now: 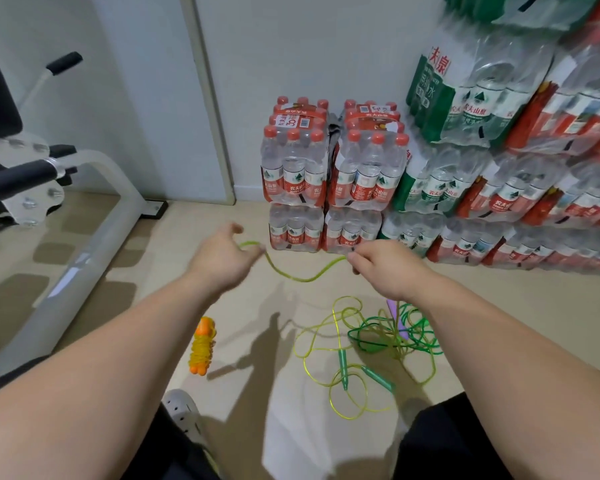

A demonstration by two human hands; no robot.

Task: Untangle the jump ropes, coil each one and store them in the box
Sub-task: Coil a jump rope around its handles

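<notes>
A yellow-green jump rope sags between my two raised hands. My left hand pinches one stretch of it and my right hand pinches another. From the right hand the rope drops to a loose tangle on the floor, mixed with a darker green rope. Two green handles lie in the tangle and a purple handle shows behind my right forearm. An orange-handled yellow rope lies coiled on the floor to the left. No box is in view.
Stacked shrink-wrapped packs of water bottles stand against the wall ahead and fill the right side. A grey exercise machine frame runs along the left. My knees and a grey perforated shoe are at the bottom.
</notes>
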